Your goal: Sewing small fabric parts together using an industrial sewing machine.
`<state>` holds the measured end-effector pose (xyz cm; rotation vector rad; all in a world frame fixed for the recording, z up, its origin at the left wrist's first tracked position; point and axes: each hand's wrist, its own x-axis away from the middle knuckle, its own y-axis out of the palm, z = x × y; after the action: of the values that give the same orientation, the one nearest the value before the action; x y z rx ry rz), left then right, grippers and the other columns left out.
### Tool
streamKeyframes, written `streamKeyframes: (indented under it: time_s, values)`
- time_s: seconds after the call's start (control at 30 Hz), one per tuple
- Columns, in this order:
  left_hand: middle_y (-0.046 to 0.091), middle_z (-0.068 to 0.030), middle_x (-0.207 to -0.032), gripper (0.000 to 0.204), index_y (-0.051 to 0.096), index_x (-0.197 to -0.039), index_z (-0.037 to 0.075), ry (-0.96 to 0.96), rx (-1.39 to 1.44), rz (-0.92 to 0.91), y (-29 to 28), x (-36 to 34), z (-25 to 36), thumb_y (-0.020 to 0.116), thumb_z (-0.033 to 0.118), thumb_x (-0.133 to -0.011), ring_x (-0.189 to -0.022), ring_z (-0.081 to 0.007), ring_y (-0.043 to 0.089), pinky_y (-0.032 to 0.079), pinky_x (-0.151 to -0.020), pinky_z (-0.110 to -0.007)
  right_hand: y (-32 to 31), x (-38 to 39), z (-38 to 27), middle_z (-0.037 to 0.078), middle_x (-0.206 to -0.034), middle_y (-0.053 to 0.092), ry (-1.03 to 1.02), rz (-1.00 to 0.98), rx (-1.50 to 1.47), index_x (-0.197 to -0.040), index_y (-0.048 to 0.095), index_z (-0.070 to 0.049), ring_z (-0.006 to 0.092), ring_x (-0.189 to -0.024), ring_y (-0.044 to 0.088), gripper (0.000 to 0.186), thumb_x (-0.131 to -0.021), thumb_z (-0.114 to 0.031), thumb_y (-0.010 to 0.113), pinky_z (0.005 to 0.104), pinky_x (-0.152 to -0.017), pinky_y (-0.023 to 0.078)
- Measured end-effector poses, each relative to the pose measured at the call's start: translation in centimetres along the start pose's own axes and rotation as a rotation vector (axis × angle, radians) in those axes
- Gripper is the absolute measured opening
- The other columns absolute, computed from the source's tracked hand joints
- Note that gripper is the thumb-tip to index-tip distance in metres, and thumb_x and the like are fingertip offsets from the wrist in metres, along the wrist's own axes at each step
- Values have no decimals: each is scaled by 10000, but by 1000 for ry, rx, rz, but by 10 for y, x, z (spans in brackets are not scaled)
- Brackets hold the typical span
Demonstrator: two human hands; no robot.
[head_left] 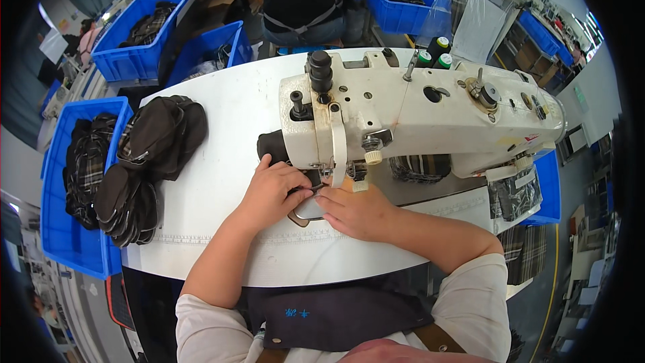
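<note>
Centre frame: left hand [274, 193], fingers partly spread, is touching dark cloth [271, 145]; right hand [357, 212] is curling fingers; pinches unclear.

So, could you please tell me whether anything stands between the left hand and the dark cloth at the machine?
Nothing visible does: the left hand is already at the dark cloth, with open tabletop to its left. The machine only hides part of the cloth from view.
</note>
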<state>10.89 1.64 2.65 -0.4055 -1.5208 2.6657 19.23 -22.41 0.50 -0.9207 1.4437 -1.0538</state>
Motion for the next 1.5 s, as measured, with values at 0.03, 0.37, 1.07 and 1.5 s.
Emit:
streamKeyframes:
  time_s: [0.03,0.37,1.07,1.5]
  values:
    - [713,-24,-931,106,733,-971,122,2,2,-5,1,1,0,774,196,-906,-978,-253,656,397,-1032,-497,-2,1,-1,1,-1299,656,5,-1,-2,-1269,721,-114,174,-1271,621,409,-915,-318,745,364,-722,590]
    - [708,-25,-954,246,677,-1080,141,-24,-82,59,16,4,7,745,92,-848,-964,-277,686,471,-975,-484,7,1,-7,97,-1308,628,9,107,-43,-1258,689,-42,196,-872,622,461,-914,-342,756,388,-749,454]
    - [663,-39,-865,202,788,-1002,141,207,-355,252,22,-6,6,797,111,-802,-772,-249,656,512,-657,-402,16,1,-4,140,-1210,699,-11,74,-136,-1245,663,-46,218,-783,668,466,-903,-352,741,390,-699,478]
    - [651,-46,-907,254,786,-1070,129,165,-214,70,11,-6,12,747,56,-830,-823,-267,638,477,-698,-415,4,0,-5,129,-1226,676,-16,65,-126,-1252,683,-18,187,-785,666,429,-925,-292,730,358,-677,465]
